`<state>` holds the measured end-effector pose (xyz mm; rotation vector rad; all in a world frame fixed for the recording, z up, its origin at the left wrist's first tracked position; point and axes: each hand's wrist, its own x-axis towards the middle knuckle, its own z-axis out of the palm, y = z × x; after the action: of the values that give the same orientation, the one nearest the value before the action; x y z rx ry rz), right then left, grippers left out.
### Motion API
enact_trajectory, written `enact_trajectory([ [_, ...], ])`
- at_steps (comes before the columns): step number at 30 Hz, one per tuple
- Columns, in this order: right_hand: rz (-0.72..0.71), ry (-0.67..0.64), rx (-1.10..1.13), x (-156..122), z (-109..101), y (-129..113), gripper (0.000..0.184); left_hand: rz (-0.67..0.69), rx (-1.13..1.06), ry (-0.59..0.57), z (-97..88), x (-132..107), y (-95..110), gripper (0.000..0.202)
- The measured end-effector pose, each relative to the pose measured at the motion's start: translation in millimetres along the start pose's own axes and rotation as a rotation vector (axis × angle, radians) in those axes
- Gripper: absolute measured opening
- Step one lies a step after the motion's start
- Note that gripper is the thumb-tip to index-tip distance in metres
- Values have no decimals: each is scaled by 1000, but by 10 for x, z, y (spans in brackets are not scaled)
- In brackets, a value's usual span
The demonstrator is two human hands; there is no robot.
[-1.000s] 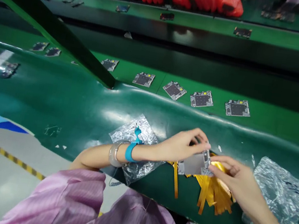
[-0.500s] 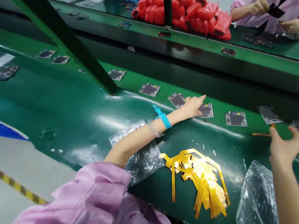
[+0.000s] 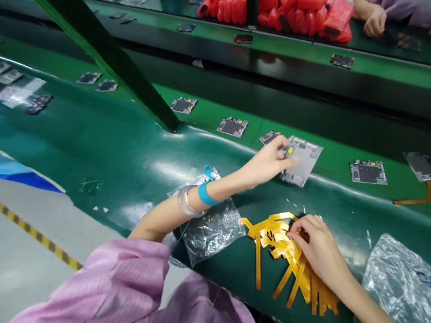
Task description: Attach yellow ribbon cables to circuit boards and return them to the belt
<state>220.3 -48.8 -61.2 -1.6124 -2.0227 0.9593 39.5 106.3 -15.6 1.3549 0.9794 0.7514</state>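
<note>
Your right hand (image 3: 317, 242) has moved back from the right end of the green strip (image 3: 332, 154) to the heap of orange flex cables (image 3: 271, 234), and your left hand (image 3: 264, 164) has lifted a circuit board (image 3: 304, 164) off it. So one board is now in hand, with no cable showing on it.

Nearest you, the heap spreads toward the bench's (image 3: 115, 167) near edge, between a clear plastic bag (image 3: 214, 233) on the left and another plastic bag (image 3: 408, 293) on the right. Your right thumb and fingertips are nearly together at its top; you can't tell here whether they have a cable.

Beyond, your left hand pinches the board by its left edge, tilted above the bench's far edge. On the strip, a board to the right (image 3: 423, 165) has a cable (image 3: 428, 193) bending toward the strip's near edge. Farther off, red-wrapped bundles (image 3: 282, 8) are piled.
</note>
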Motion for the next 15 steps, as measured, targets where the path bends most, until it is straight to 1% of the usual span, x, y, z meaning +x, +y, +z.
enact_trajectory([
  [2, 46, 6, 133, -31, -59, -29, 17, -162, -134, -45, -21, -276, 12, 27],
  [3, 83, 32, 238, -60, -94, -57, 16, -213, -165, -74, -21, -406, 3, 31],
  [5, 161, 136, 434, -128, -159, -135, 15, -263, -152, -125, 1, -640, -32, 38],
  [6, 191, 197, 488, -159, -184, -180, 15, -270, -125, -150, 20, -741, -52, 40],
  [8, 217, 264, 478, -202, -213, -263, 17, -269, -37, -192, 67, -912, -81, 43],
  [10, 218, 265, 395, -218, -213, -322, 18, -258, 81, -225, 113, -1038, -85, 44],
  [12, 214, 262, 342, -220, -195, -354, 17, -235, 190, -243, 146, -1124, -63, 41],
  [15, 209, 288, 329, -231, -164, -370, 19, -195, 276, -256, 171, -1198, -11, 32],
])
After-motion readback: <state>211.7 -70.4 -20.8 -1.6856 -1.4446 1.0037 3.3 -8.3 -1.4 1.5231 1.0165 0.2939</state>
